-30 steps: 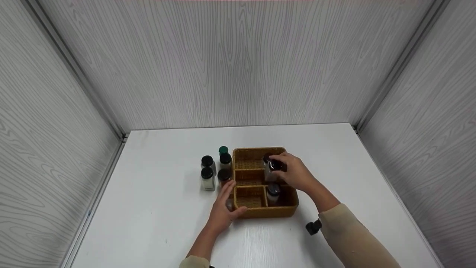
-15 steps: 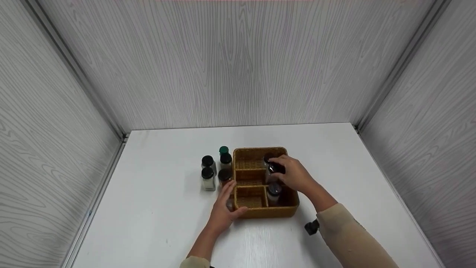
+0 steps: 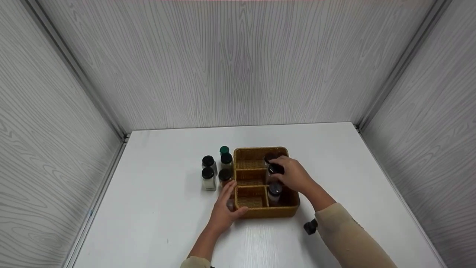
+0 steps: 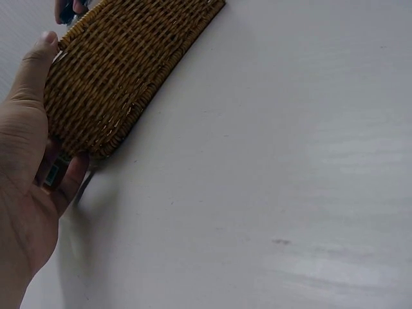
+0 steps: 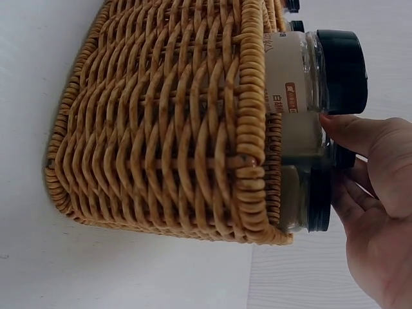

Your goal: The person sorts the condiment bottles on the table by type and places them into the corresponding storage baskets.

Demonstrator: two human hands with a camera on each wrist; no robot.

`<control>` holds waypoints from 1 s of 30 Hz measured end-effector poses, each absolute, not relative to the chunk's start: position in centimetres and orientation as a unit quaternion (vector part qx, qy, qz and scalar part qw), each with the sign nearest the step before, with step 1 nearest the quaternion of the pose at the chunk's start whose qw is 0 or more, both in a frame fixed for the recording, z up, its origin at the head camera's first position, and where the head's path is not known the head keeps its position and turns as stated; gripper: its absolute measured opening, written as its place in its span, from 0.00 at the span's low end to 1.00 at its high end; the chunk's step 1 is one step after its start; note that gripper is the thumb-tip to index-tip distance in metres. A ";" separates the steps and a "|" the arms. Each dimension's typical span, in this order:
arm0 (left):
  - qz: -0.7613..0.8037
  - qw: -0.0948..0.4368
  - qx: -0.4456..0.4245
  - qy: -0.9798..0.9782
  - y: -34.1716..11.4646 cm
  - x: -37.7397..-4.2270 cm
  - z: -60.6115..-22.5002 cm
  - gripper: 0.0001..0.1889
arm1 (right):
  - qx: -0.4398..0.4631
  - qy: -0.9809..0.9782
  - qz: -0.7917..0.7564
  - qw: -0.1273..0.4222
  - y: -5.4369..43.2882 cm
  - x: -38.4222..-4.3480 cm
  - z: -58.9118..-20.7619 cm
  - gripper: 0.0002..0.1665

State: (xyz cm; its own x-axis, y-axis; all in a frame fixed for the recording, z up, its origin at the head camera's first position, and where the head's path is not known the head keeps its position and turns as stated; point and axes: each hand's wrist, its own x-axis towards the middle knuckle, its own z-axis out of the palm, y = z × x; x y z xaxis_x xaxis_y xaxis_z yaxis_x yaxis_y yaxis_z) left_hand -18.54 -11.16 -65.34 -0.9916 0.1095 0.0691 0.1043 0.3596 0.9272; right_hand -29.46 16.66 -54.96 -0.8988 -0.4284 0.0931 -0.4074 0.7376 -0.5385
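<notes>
In the head view, my left hand (image 3: 222,213) grips the near left corner of a brown wicker basket (image 3: 266,213), thumb at the front rim and fingers along the left side. My right hand (image 3: 295,175) pinches a clear spice jar with a black lid (image 3: 274,169), upright in the middle right part of the divided basket. Behind it stands another dark-lidded jar (image 3: 268,158); in front is a jar (image 3: 274,190) in the near right compartment. The right wrist view shows this front jar's label (image 5: 290,80) beside the held jar (image 5: 301,138).
Left of the basket stand several jars: two black-lidded ones (image 3: 208,178) in one row, then a reddish-brown one (image 3: 225,175), another black-lidded jar (image 3: 226,159) and a green-capped one (image 3: 224,149). Another jar (image 3: 230,204) is partly hidden by my left hand. Pale panels wall the white table (image 3: 160,223).
The held jar has gone a little lower into the basket, my right hand dropping slightly with it. My left hand keeps its place at the corner.
</notes>
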 end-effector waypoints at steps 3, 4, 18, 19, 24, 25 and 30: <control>0.562 0.000 0.065 0.824 -11.2 -18.5 -65.3 0.51 | -0.222 0.933 -0.282 0.022 16.6 -29.6 -55.1 0.31; 0.563 0.000 0.064 0.824 -11.2 -18.5 -65.3 0.51 | -0.222 0.933 -0.282 0.022 16.5 -29.7 -55.2 0.31; 0.561 -0.001 0.065 0.825 -11.1 -18.5 -65.4 0.51 | -0.237 0.936 -0.261 0.012 16.3 -29.8 -55.7 0.25; 0.561 0.000 0.066 0.825 -11.1 -18.5 -65.3 0.51 | -0.241 0.936 -0.255 0.009 16.3 -29.8 -55.8 0.25; 0.560 0.005 0.064 0.826 -11.1 -18.4 -65.0 0.52 | -0.256 0.939 -0.231 0.000 16.2 -29.8 -55.9 0.24; 0.558 0.004 0.065 0.827 -11.1 -18.5 -65.1 0.52 | -0.255 0.939 -0.230 -0.001 16.2 -29.9 -55.9 0.24; 0.555 0.003 0.065 0.830 -11.1 -18.6 -65.3 0.52 | -0.252 0.940 -0.228 0.003 16.1 -29.9 -55.8 0.25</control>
